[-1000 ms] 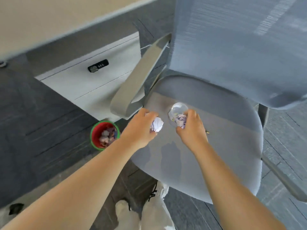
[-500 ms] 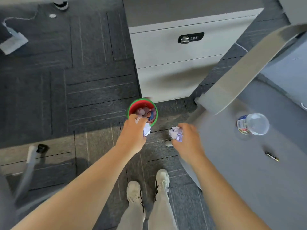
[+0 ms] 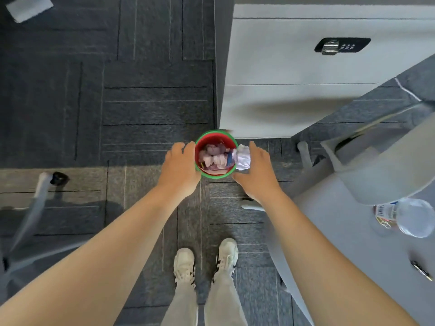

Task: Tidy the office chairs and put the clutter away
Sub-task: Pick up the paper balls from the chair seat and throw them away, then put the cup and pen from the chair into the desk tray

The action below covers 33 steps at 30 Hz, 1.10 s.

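Head view: both hands now flank the red bin on the floor. The left hand, holding a paper ball half a second ago, is open and empty, while the right hand pinches a crumpled paper at the rim. The water bottle and pen lie on the chair seat.

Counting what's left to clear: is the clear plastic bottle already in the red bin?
No, the clear plastic bottle lies on the grey chair seat.
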Tool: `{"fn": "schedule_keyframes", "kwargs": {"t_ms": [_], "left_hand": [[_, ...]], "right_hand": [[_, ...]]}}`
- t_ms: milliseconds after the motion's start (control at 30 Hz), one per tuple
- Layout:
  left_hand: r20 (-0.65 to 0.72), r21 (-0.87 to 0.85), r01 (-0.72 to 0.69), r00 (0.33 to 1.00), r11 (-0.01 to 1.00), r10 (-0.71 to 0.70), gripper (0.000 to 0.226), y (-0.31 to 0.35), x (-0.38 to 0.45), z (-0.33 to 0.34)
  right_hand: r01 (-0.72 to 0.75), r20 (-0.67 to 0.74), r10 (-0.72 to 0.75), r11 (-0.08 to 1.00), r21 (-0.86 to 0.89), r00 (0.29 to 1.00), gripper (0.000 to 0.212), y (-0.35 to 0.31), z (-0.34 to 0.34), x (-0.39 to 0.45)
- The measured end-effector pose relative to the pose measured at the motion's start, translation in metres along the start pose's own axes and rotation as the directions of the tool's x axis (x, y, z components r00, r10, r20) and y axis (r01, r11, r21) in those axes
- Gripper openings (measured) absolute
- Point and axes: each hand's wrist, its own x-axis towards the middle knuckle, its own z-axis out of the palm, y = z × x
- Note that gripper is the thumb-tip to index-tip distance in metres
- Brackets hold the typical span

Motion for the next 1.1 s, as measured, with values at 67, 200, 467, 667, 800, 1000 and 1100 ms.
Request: {"fn": "schedule_keyframes", "kwargs": {"t_ms": [67, 200, 467, 667, 800, 1000, 1100], "left_hand": [[0.03, 0.015, -0.007, 1.0, 1.0, 0.006, 0.056, -0.007, -0.008, -0.005], [0.071, 0.05, -0.047, 0.997, 0.998, 0.044, 0.045, -0.005, -0.027, -0.018], [0.148, 0.13, -0.337, 0.937, 0.933, 0.318, 0.035, 0.049, -0.094, -0.026], [0.268, 0.121, -0.542, 0.824, 0.832, 0.499, 0.04, 0.125, -0.133, -0.001], [0.352, 0.127, -0.631, 0.75, 0.766, 0.56, 0.042, 0.178, -0.148, 0.035], [0.372, 0.189, -0.635, 0.752, 0.749, 0.543, 0.047, 0.25, -0.138, 0.104], [0.336, 0.243, -0.645, 0.757, 0.725, 0.561, 0.056, 0.282, -0.124, 0.133]], "right_hand": [[0.013, 0.063, -0.011, 1.0, -0.028, 0.998, 0.074, -0.008, 0.001, 0.0], [-0.011, 0.033, 0.014, 0.997, -0.083, 0.999, 0.043, -0.008, -0.007, -0.022], [-0.212, -0.155, 0.223, 0.974, 0.083, 0.962, 0.037, 0.034, -0.042, -0.118], [-0.37, -0.305, 0.422, 0.904, 0.215, 0.854, 0.037, 0.105, -0.084, -0.191], [-0.454, -0.358, 0.532, 0.845, 0.282, 0.767, 0.036, 0.16, -0.104, -0.218], [-0.501, -0.358, 0.582, 0.812, 0.298, 0.73, 0.043, 0.239, -0.122, -0.207], [-0.524, -0.329, 0.586, 0.81, 0.263, 0.741, 0.043, 0.273, -0.129, -0.183]]}}
